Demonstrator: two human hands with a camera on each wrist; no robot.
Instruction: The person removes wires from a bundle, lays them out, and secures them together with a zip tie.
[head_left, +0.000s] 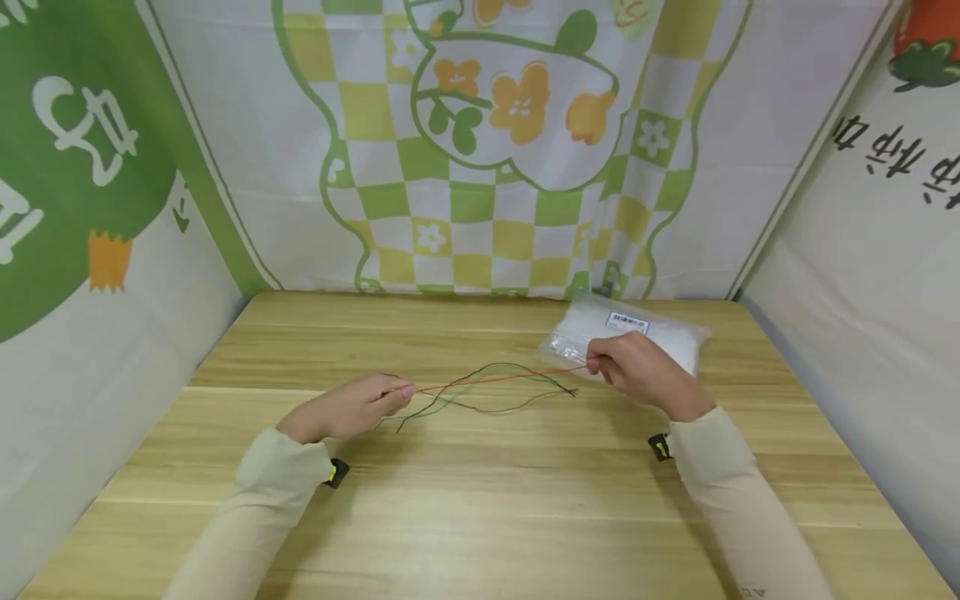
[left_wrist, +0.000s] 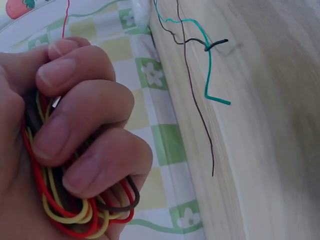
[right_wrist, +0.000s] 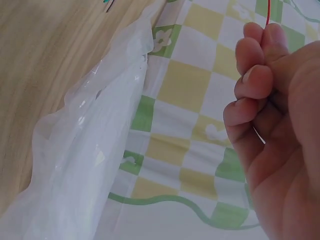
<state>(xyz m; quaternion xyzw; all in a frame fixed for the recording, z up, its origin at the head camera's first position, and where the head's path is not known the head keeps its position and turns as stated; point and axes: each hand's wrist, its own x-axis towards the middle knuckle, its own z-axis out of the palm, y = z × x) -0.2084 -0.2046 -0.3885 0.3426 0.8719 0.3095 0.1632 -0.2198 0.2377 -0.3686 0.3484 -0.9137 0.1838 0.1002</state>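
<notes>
My left hand (head_left: pixel 348 407) curls its fingers around a looped bundle of thin red, yellow and dark wires (left_wrist: pixel 92 212), partly hidden in the palm. A red wire (head_left: pixel 495 378) runs nearly straight from it to my right hand (head_left: pixel 648 375), whose thumb and fingertips pinch the other end. In the right wrist view, only that red wire (right_wrist: pixel 268 11) comes out of the pinch. Below the stretched wire, loose wires lie on the table: a green wire (left_wrist: pixel 208 75) with a bent end, a black wire (left_wrist: pixel 218 43) crossing it, and a brown wire (left_wrist: pixel 195 95).
A clear plastic bag (head_left: pixel 581 325) with whitish contents and a barcode label lies at the back of the wooden table (head_left: pixel 480 517), just behind my right hand. A patterned green, yellow and white curtain (head_left: pixel 472 200) hangs along the back edge, with printed cloth at both sides.
</notes>
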